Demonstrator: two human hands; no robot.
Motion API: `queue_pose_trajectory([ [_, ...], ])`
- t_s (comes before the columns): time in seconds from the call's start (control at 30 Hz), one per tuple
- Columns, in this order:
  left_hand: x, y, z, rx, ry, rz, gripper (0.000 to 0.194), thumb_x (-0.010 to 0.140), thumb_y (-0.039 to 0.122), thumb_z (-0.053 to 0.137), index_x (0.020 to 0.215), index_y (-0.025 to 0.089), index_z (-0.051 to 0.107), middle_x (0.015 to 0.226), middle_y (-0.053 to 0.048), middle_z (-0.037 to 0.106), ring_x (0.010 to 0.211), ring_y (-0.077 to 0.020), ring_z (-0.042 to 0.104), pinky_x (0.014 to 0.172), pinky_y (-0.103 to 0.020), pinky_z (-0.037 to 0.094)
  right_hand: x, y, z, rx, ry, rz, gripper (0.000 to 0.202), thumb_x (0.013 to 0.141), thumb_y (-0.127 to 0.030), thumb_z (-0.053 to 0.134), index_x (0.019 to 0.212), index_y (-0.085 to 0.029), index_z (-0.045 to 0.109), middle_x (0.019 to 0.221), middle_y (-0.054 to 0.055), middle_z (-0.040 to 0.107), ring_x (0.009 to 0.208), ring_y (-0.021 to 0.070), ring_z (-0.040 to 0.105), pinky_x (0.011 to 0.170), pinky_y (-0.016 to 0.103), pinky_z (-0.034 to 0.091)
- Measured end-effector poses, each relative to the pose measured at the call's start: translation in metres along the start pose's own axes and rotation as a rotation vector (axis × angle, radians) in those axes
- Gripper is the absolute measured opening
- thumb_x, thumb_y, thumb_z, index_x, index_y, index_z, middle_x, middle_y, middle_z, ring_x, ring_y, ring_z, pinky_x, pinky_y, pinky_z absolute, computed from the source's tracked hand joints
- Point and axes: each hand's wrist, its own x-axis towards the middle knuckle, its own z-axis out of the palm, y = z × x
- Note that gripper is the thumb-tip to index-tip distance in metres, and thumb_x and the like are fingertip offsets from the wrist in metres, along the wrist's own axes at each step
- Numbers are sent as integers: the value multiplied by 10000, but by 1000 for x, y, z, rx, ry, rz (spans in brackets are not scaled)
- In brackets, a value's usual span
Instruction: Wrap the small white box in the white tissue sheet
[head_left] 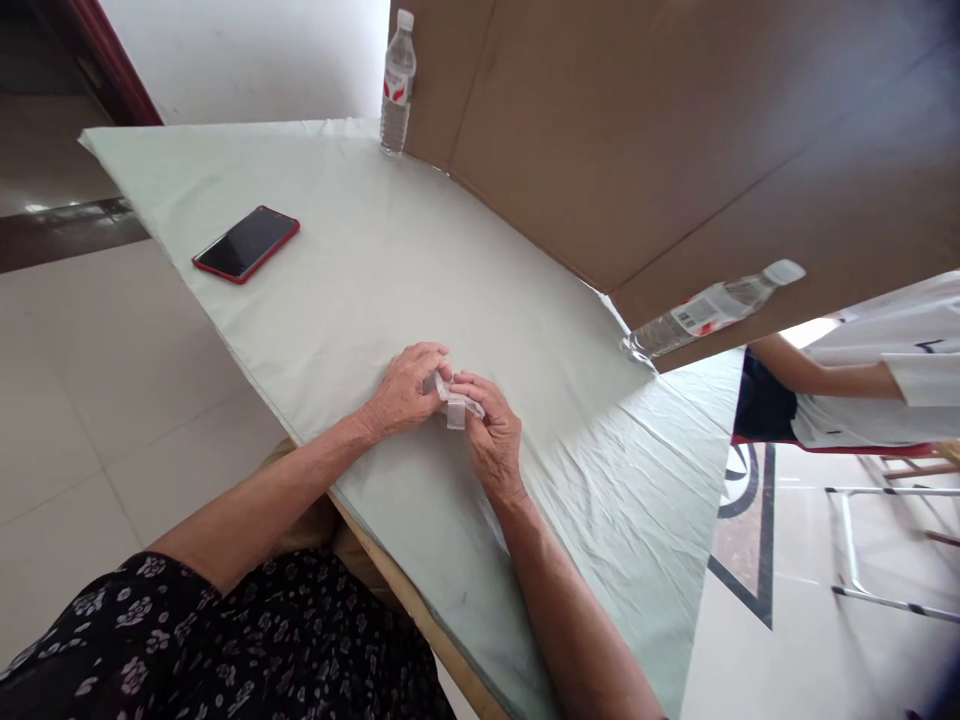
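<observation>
Near the table's front edge, a small crumpled piece of clear plastic (pixel 456 410) is held between my two hands, just above the pale green cloth. My left hand (pixel 409 390) has its fingers curled, with thumb and fingertips pinching the plastic's left end. Around the right end, the fingers and thumb of my right hand (pixel 491 425) are closed. A flat, squarish flap of the plastic hangs down between the hands. What lies inside the plastic, if anything, is too small to tell.
A phone with a red case (pixel 247 244) lies at the left on the cloth-covered table (pixel 337 270). Brown cardboard panels (pixel 600 130) stand behind, with one water bottle (pixel 397 85) at the back and another bottle (pixel 709 312) at the right. Beyond, a person's arm (pixel 825 378) shows.
</observation>
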Motion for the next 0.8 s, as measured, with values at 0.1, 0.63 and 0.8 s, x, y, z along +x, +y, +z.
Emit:
queue_pose_trajectory([
  [0.1, 2, 0, -15, -51, -113, 23, 188, 845, 311, 630, 977, 179, 649, 1254, -139, 671, 1185, -267, 631, 1044, -442, 488, -4, 4, -1, -54, -27, -77, 236, 951, -218, 564, 1075, -302, 745, 1227, 43, 738, 1267, 227, 642, 1126, 459, 485],
  [0.63, 9, -9, -21, -41, -173, 85, 362, 767, 240, 614, 1117, 171, 673, 1161, -95, 708, 983, -205, 675, 831, -303, 544, 18, 17, -16, -261, -212, -192, 387, 920, -128, 514, 1240, -281, 668, 1333, 66, 696, 1307, 249, 614, 1120, 481, 492],
  [0.8, 40, 4, -19, 40, -150, -299, 188, 779, 365, 598, 739, 181, 601, 694, 9, 595, 637, -145, 520, 591, -272, 395, 54, 25, -19, 115, -291, 193, 609, 852, -450, 721, 1401, -262, 537, 1367, 90, 658, 1229, 270, 645, 1067, 455, 518],
])
